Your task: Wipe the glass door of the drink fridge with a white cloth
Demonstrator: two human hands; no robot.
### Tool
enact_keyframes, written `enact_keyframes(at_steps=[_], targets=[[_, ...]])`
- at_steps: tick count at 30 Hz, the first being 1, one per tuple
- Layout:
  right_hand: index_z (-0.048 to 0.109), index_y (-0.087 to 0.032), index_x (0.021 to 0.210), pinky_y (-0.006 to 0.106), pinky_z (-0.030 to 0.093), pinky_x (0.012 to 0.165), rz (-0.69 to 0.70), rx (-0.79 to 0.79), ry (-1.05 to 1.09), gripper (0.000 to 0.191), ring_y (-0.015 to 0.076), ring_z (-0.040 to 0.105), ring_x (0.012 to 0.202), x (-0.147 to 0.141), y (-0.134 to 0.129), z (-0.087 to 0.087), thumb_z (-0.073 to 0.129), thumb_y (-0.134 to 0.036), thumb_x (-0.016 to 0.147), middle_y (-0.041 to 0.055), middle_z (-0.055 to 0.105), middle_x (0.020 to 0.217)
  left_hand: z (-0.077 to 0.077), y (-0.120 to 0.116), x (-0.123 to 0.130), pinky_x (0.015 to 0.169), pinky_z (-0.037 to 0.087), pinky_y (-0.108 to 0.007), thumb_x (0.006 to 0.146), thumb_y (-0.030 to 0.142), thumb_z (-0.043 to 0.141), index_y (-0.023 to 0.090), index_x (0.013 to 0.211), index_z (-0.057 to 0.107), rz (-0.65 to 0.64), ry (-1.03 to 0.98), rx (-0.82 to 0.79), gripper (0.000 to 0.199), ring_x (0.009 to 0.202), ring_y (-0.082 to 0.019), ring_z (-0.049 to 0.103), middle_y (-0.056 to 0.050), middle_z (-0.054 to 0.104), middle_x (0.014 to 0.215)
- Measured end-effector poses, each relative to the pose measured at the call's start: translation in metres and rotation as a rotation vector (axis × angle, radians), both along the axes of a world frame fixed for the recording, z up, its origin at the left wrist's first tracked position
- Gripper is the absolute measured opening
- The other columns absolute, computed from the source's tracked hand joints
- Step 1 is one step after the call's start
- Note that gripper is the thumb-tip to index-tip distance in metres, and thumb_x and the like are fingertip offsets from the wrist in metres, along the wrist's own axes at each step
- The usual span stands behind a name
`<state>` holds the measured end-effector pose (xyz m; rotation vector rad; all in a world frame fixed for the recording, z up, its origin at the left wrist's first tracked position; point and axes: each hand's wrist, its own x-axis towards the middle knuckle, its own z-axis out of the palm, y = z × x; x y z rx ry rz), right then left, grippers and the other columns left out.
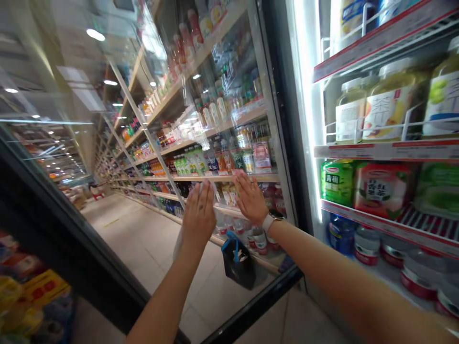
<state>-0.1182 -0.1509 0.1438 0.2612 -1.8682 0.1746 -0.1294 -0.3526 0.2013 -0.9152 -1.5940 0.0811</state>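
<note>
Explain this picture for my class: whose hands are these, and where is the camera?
No machine here: these are a person's bare hands, seen in one picture from a camera worn on the head, looking forward and down. The left hand and right hand appear to lie flat, fingers extended, against a black-framed glass door. Neither visibly grips anything; whether something thin lies beneath them, I cannot tell. To the right, shelves carry bottles and, lower down, green and red packs. A dark container shows in or through that door.
</note>
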Motion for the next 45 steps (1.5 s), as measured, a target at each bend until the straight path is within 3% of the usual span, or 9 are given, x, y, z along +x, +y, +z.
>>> enact_keyframes(at_steps=[7, 15, 18, 22, 24, 29, 32, 35, 45], targets=[[0.034, -0.011, 0.151, 0.049, 0.018, 0.121, -0.033, 0.042, 0.057, 0.056, 0.0243, 0.02, 0.15, -0.012, 0.004, -0.011, 0.034, -0.028, 0.098, 0.0141, 0.034, 0.158, -0.045, 0.008, -0.001, 0.122, 0.023, -0.038, 0.091, 0.007, 0.038, 0.01, 0.153, 0.025, 0.041, 0.044, -0.122, 0.063, 0.147, -0.022, 0.026, -0.011, 0.044, 0.15], [0.032, -0.012, 0.152, 0.048, 0.016, 0.121, -0.042, 0.047, 0.051, 0.059, 0.0241, 0.02, 0.15, -0.011, 0.005, -0.011, 0.037, -0.026, 0.096, 0.0125, 0.032, 0.159, -0.106, 0.012, 0.0, 0.123, 0.021, -0.037, 0.091, 0.01, 0.04, 0.012, 0.152, 0.027, 0.014, -0.032, -0.257, 0.063, 0.143, -0.021, 0.037, -0.01, 0.044, 0.15], [0.034, -0.012, 0.151, 0.045, 0.017, 0.121, -0.043, 0.045, 0.096, 0.058, 0.0226, 0.021, 0.149, -0.012, 0.005, -0.011, 0.038, -0.026, 0.095, 0.0118, 0.036, 0.157, -0.117, 0.01, 0.002, 0.124, 0.019, -0.036, 0.092, 0.012, 0.04, 0.014, 0.151, 0.032, 0.005, -0.048, -0.302, 0.06, 0.143, -0.021, 0.038, -0.009, 0.044, 0.151], [0.037, -0.013, 0.15, 0.044, 0.017, 0.121, -0.049, 0.05, 0.119, 0.057, 0.0224, 0.024, 0.148, -0.011, 0.005, -0.011, 0.039, -0.027, 0.095, 0.0113, 0.038, 0.156, -0.1, 0.008, 0.004, 0.125, 0.01, -0.035, 0.092, 0.011, 0.037, 0.017, 0.152, 0.031, -0.018, -0.058, -0.27, 0.061, 0.145, -0.018, 0.033, -0.006, 0.047, 0.148], [0.037, -0.013, 0.15, 0.044, 0.018, 0.121, -0.048, 0.046, 0.098, 0.058, 0.0238, 0.024, 0.148, -0.011, 0.005, -0.01, 0.041, -0.027, 0.094, 0.0122, 0.038, 0.156, -0.073, 0.007, 0.003, 0.125, 0.007, -0.036, 0.092, 0.011, 0.038, 0.019, 0.153, 0.027, -0.014, -0.02, -0.194, 0.063, 0.146, -0.016, 0.029, -0.006, 0.05, 0.146], [0.039, -0.012, 0.149, 0.044, 0.02, 0.12, -0.02, 0.034, 0.127, 0.057, 0.0234, 0.026, 0.148, -0.011, 0.005, -0.01, 0.04, -0.028, 0.095, 0.0122, 0.041, 0.154, 0.015, 0.019, -0.001, 0.125, 0.005, -0.042, 0.09, 0.013, 0.044, 0.019, 0.155, 0.02, 0.017, 0.064, 0.004, 0.069, 0.149, -0.021, 0.017, -0.008, 0.041, 0.152], [0.039, -0.013, 0.149, 0.044, 0.019, 0.121, -0.009, 0.027, 0.128, 0.057, 0.0227, 0.026, 0.148, -0.011, 0.005, -0.009, 0.039, -0.027, 0.094, 0.011, 0.04, 0.155, 0.04, 0.031, -0.004, 0.124, 0.016, -0.048, 0.089, 0.012, 0.042, 0.018, 0.155, 0.018, -0.017, 0.019, 0.044, 0.071, 0.149, -0.025, 0.019, -0.01, 0.035, 0.156], [0.036, -0.014, 0.151, 0.044, 0.019, 0.121, -0.01, 0.029, 0.086, 0.058, 0.0226, 0.025, 0.148, -0.01, 0.005, -0.009, 0.039, -0.025, 0.094, 0.0106, 0.038, 0.156, 0.033, 0.039, -0.005, 0.123, 0.021, -0.046, 0.089, 0.011, 0.038, 0.015, 0.155, 0.019, -0.047, -0.004, 0.012, 0.07, 0.148, -0.024, 0.024, -0.012, 0.036, 0.155], [0.035, -0.013, 0.151, 0.044, 0.019, 0.121, -0.026, 0.031, 0.056, 0.057, 0.023, 0.024, 0.149, -0.011, 0.006, -0.01, 0.038, -0.025, 0.095, 0.0114, 0.037, 0.157, -0.024, 0.037, -0.004, 0.124, 0.018, -0.038, 0.091, 0.007, 0.039, 0.014, 0.155, 0.017, -0.03, -0.021, -0.106, 0.068, 0.148, -0.02, 0.023, -0.011, 0.041, 0.152]])
